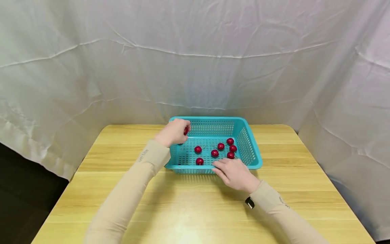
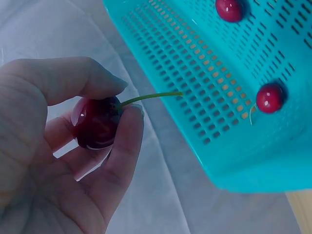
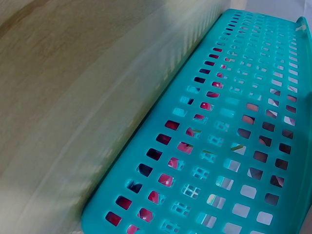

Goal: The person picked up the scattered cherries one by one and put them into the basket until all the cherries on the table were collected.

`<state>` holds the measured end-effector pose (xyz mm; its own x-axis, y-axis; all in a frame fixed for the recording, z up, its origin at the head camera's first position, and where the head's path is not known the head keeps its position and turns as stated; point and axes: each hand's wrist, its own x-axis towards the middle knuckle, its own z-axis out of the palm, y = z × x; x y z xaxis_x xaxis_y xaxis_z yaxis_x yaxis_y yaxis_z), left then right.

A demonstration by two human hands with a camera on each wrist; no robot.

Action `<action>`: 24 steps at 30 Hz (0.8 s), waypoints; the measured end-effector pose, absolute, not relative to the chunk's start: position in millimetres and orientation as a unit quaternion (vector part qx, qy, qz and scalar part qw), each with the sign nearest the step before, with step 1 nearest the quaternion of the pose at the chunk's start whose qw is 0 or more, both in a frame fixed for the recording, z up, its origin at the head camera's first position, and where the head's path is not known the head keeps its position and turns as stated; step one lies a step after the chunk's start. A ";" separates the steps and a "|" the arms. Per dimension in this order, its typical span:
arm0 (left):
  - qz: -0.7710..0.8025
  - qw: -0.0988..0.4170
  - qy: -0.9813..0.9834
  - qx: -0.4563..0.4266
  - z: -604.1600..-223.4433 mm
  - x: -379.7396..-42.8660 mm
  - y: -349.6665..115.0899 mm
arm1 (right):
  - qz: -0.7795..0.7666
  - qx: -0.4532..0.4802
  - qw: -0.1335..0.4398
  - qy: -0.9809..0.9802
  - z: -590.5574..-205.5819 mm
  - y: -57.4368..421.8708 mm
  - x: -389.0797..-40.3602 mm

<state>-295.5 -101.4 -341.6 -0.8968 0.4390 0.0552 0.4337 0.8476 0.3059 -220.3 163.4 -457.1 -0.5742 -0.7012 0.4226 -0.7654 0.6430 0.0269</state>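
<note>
My left hand pinches a dark red cherry between thumb and fingers, over the left end of a turquoise plastic basket. A green stem sticks out from that cherry past the fingertips. My right hand holds the basket's front rim towards its right end, with fingers over the rim and the thumb on the near side. Through the holes of the basket wall, parts of fingers and red cherries show in the right wrist view. Several more cherries, among them one cherry near the middle, lie on the basket floor.
The basket stands at the far side of a light wooden table. Pale grey cloth hangs behind the table and along both sides. A dark area shows past the table's left edge.
</note>
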 end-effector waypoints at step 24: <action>0.147 0.023 0.958 0.245 -352.2 -293.1 -81.1 | 0.083 0.414 0.209 -0.882 -454.6 161.8 -219.7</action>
